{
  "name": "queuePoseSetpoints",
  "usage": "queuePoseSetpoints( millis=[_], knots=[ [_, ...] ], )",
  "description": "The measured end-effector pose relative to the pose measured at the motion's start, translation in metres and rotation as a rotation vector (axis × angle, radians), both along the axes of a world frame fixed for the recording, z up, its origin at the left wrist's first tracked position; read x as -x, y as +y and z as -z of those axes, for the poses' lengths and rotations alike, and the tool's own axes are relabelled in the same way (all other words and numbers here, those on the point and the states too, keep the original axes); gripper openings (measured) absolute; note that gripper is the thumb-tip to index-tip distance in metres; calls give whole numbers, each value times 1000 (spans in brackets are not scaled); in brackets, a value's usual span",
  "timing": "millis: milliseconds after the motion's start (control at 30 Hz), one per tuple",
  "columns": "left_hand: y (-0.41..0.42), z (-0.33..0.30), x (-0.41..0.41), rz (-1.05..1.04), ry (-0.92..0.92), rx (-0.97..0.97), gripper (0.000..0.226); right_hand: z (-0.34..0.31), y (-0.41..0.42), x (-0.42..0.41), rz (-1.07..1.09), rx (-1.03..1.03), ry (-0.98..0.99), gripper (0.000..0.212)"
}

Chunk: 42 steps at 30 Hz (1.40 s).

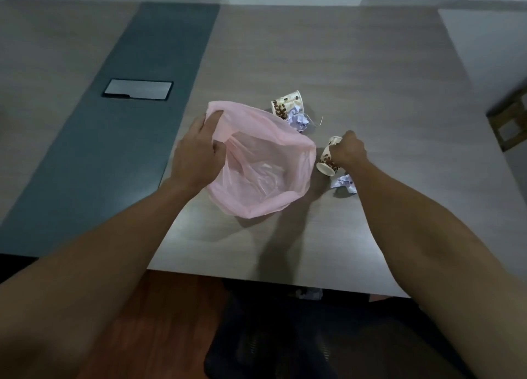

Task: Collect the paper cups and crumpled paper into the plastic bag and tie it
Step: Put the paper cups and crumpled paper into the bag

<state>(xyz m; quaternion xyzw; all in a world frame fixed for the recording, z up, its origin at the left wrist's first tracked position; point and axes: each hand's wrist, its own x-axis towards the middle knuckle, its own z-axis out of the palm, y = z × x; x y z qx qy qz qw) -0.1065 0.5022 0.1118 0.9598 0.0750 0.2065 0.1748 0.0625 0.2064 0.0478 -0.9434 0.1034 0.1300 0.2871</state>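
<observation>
A pink plastic bag [265,176] lies on the table with its mouth held wide. My left hand [195,150] grips the bag's left rim, thumb inside the opening. My right hand [349,150] curls around a paper cup [328,160] with a brown bean print, lying on its side just right of the bag. Below that cup sits a crumpled white paper [345,183]. Behind the bag a second printed paper cup [286,103] lies on its side, with another crumpled paper [298,122] touching it.
The wooden table [342,59] has a dark grey strip [119,116] on the left with a metal cable hatch [137,89]. A wooden object [510,122] stands off the table's right edge. A dark chair [285,336] is below the near edge.
</observation>
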Motion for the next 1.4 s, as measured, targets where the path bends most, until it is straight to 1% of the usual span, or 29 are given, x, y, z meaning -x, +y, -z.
queuePoseSetpoints(
  millis=[67,133,200,233,267,300,367,467,500,533,600,667,700,733,767,833,867,900,933,967,1033,1133,1200,1267,1300,1367,1400],
  knots=[
    [-2,-2,-3,-36,21,73,60,-4,2,4,29,-34,-78,31],
    [-4,-6,-7,-65,43,141,61,-17,7,13,70,-98,-249,27],
    [-5,-8,-9,-88,57,190,62,-35,15,29,107,-266,-469,25],
    [-6,-9,-11,-101,66,212,63,-43,20,39,105,-379,-537,23],
    [-8,-9,-12,-113,73,234,63,-48,26,51,82,-481,-560,20],
    [-10,-9,-13,-122,79,253,63,-48,32,63,41,-542,-540,17],
    [-15,-8,-15,-138,98,280,62,-41,45,82,-76,-573,-421,15],
    [-20,-9,-13,-151,122,257,59,-22,54,98,-251,-595,-103,23],
    [-21,-11,-12,-152,123,215,53,-17,53,100,-279,-579,-30,30],
    [-23,-12,-10,-150,123,155,45,-14,49,100,-281,-527,-22,36],
    [-23,-14,-6,-138,131,24,27,-13,34,96,-218,-319,-173,40],
    [-21,-14,-3,-132,149,-66,17,-11,12,87,-132,-68,-338,41],
    [-19,-12,-3,-122,144,-120,15,-10,0,81,-96,48,-374,46],
    [-16,-10,-3,-106,125,-198,16,-10,-12,75,-64,162,-365,54],
    [-14,-8,-3,-84,108,-287,18,-10,-22,70,-46,250,-291,65],
    [-10,-9,-9,-35,85,-435,25,-5,-37,62,-61,347,-21,85],
    [-9,-10,-14,-11,89,-485,27,0,-43,60,-92,371,114,88],
    [-8,-13,-21,8,109,-522,28,6,-48,59,-130,373,204,84],
    [-7,-15,-28,20,150,-543,27,14,-53,58,-167,345,242,76],
    [-6,-17,-36,20,206,-542,26,22,-56,58,-195,302,234,67],
    [-4,-23,-48,-1,327,-464,34,34,-58,60,-224,222,141,54],
    [-2,-31,-61,-21,385,-333,57,26,-46,65,-69,64,-30,46],
    [2,-33,-66,-12,402,-292,69,4,-28,66,-19,-142,-200,47],
    [6,-31,-68,2,423,-258,77,-21,-4,69,-78,-362,-290,45],
    [8,-31,-68,8,427,-234,79,-30,9,70,-128,-428,-309,44],
    [10,-30,-68,12,434,-182,81,-43,37,70,-291,-479,-289,40],
    [11,-30,-67,12,441,-161,82,-48,52,72,-399,-500,-238,35]
  ],
)
